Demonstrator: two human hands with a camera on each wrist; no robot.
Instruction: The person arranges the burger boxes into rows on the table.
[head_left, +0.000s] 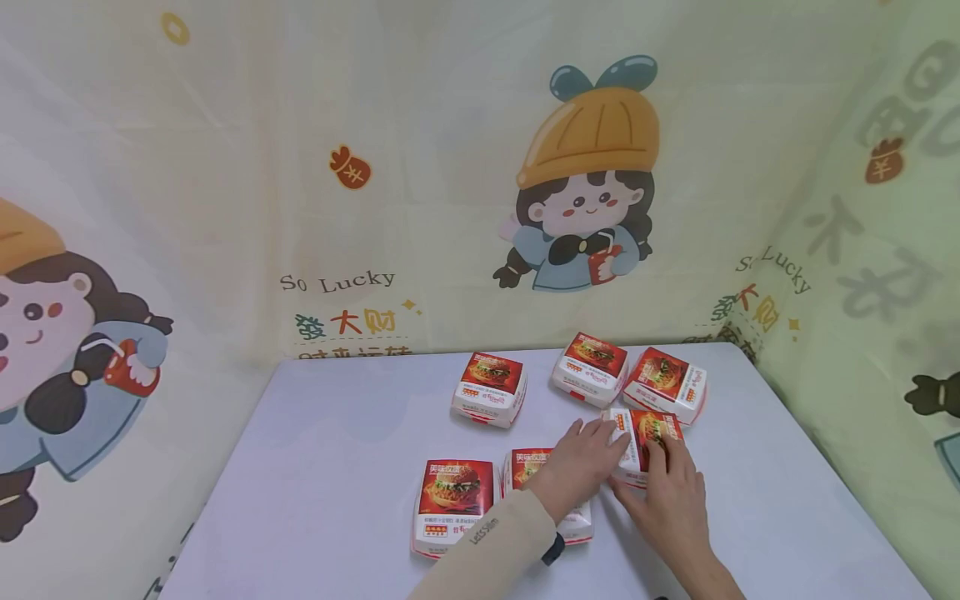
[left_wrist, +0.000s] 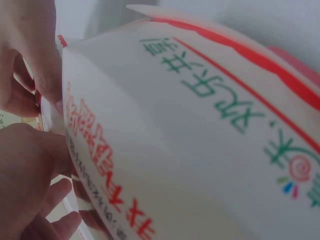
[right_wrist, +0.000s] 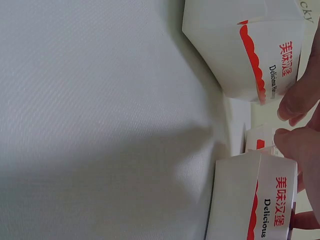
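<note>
In the head view, my right hand grips a red-and-white burger box from the front right, thumb at its front side and fingers over the top. Reaching in from the left, my left hand lays its fairly straight fingertips on the same box's left side. Under the left wrist sits another burger box, partly hidden by the hand and sleeve; its white side fills much of the left wrist view. The right wrist view has the gripped box at the bottom, right thumb along its edge.
One burger box lies left of the left forearm. Farther back stand three more: a left one, a middle one and a right one close behind the gripped box. A printed cloth hangs behind the white table.
</note>
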